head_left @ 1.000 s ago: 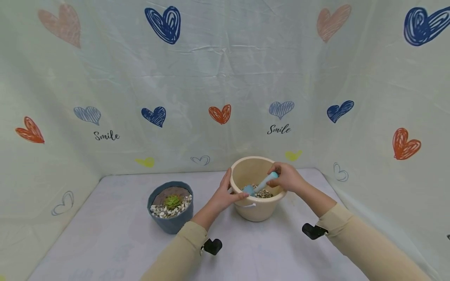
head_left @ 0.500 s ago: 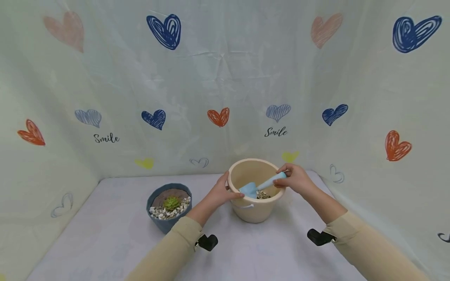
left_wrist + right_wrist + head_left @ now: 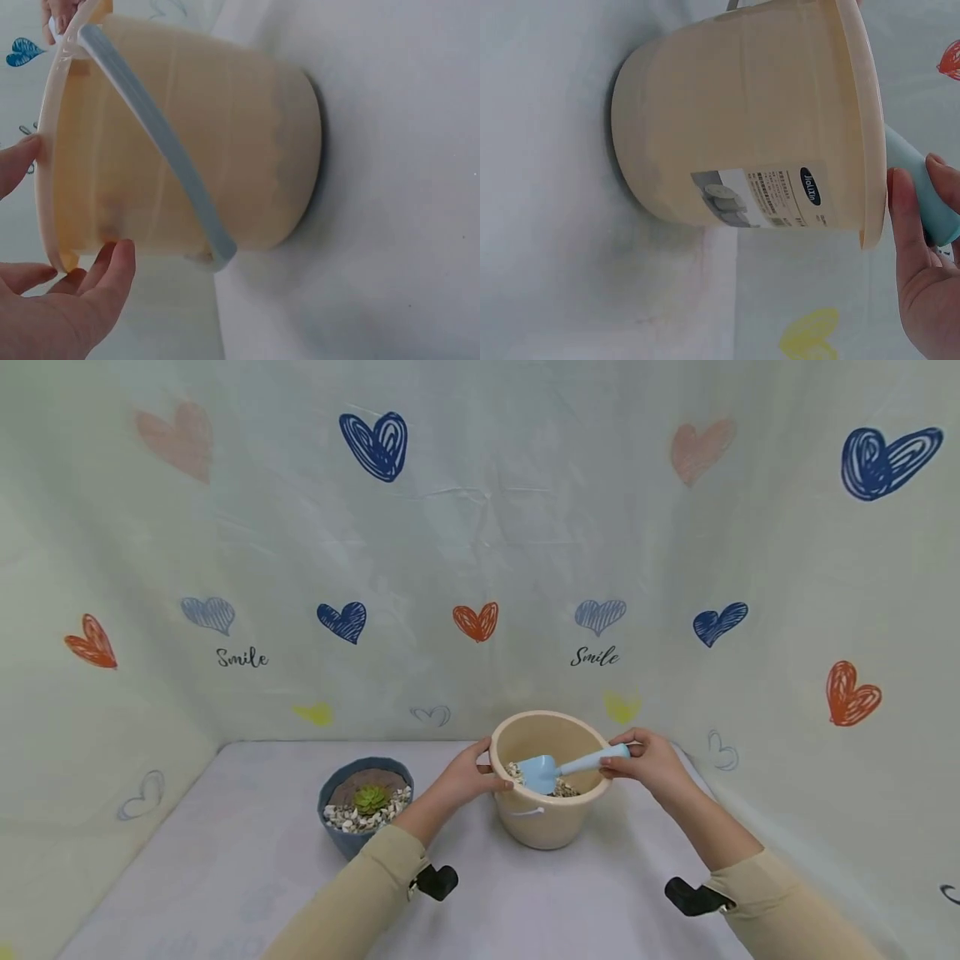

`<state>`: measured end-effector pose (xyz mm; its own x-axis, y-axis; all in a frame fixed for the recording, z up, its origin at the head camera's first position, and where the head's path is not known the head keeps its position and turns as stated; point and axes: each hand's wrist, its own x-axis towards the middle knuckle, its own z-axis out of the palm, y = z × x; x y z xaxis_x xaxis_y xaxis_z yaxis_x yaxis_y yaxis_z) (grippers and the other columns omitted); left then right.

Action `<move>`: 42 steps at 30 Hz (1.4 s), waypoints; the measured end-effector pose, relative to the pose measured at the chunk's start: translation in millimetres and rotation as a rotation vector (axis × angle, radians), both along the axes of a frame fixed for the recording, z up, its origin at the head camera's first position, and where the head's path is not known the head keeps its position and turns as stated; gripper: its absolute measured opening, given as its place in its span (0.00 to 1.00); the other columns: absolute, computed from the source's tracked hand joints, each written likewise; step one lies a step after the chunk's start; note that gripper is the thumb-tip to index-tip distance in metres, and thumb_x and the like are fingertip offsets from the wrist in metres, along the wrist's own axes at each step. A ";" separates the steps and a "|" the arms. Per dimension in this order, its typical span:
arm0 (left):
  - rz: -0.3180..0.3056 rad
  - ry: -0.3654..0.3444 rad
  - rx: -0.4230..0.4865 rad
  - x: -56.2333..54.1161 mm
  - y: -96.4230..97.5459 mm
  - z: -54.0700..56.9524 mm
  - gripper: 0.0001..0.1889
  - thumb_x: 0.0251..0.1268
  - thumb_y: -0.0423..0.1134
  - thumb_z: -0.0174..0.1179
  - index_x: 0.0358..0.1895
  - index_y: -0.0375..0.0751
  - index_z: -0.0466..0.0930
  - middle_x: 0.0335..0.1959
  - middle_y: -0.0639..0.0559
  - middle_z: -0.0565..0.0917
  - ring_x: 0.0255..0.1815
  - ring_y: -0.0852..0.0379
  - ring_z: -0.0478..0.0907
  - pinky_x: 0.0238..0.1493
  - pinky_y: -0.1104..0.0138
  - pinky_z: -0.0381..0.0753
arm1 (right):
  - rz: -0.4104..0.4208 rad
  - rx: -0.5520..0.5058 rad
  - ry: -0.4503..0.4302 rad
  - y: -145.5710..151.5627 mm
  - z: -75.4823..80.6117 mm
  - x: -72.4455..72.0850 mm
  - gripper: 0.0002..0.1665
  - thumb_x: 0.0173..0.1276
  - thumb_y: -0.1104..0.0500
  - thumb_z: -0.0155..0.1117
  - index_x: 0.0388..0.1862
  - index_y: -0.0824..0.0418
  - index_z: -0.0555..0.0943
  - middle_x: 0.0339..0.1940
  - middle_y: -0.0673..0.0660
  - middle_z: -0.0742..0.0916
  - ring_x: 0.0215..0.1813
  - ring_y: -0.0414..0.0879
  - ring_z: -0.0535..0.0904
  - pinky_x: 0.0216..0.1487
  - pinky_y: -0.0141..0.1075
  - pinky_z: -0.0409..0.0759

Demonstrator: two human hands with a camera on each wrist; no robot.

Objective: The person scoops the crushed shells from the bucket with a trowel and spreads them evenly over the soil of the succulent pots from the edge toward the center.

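Note:
A cream bucket (image 3: 543, 828) stands upright on the table, with mixed pebbles (image 3: 566, 789) inside. My left hand (image 3: 463, 777) holds its left rim; in the left wrist view the thumb lies at the rim and the fingers (image 3: 112, 281) bend against the outer wall. A light blue hand trowel (image 3: 538, 774) slants across the bucket's mouth, its blade to the left inside. My right hand (image 3: 651, 766) grips the trowel's handle (image 3: 922, 187) at the right rim. Pale pebbles show by the blade's tip; whether they lie on it I cannot tell.
Left of the bucket stands a blue-grey pot (image 3: 348, 843) with a green succulent (image 3: 371, 799) and white stones (image 3: 345, 818). My left forearm passes close to its right side. A heart-printed curtain (image 3: 480, 552) hangs behind the white-covered table (image 3: 225, 860).
The trowel has risen out of the pebbles towards the bucket's mouth and lies flatter, as my right hand moved right. My left hand keeps its hold on the rim.

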<state>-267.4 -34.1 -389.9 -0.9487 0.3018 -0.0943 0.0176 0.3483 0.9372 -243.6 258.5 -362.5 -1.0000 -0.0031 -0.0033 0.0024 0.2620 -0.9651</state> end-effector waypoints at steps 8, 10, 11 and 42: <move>-0.006 0.029 -0.004 1.5 -5.1 0.1 0.45 0.53 0.35 0.73 0.75 0.36 0.58 0.71 0.42 0.65 0.59 0.46 0.76 0.54 0.60 0.79 | 0.007 -0.035 0.025 5.8 -4.6 6.1 0.21 0.64 0.71 0.66 0.52 0.78 0.69 0.35 0.62 0.87 0.34 0.47 0.87 0.42 0.38 0.84; -0.020 0.053 -0.022 1.8 -7.3 1.1 0.45 0.54 0.36 0.73 0.74 0.36 0.59 0.70 0.42 0.67 0.58 0.46 0.76 0.53 0.59 0.80 | 0.015 -0.032 0.034 7.2 -4.5 6.8 0.21 0.65 0.71 0.65 0.52 0.78 0.69 0.35 0.62 0.87 0.34 0.47 0.87 0.43 0.38 0.84; -0.025 0.062 -0.034 2.2 -8.5 1.8 0.44 0.54 0.36 0.73 0.74 0.37 0.60 0.70 0.42 0.68 0.59 0.46 0.76 0.53 0.59 0.80 | 0.017 -0.036 0.034 7.6 -4.4 7.3 0.21 0.65 0.71 0.65 0.52 0.78 0.69 0.35 0.62 0.87 0.34 0.47 0.87 0.43 0.38 0.84; 0.010 0.163 -0.208 12.3 -89.8 43.7 0.37 0.59 0.38 0.70 0.73 0.49 0.65 0.69 0.44 0.69 0.67 0.42 0.67 0.56 0.48 0.76 | 0.015 -0.037 0.126 0.0 18.9 3.7 0.20 0.68 0.65 0.65 0.54 0.71 0.70 0.39 0.55 0.87 0.39 0.43 0.87 0.46 0.34 0.82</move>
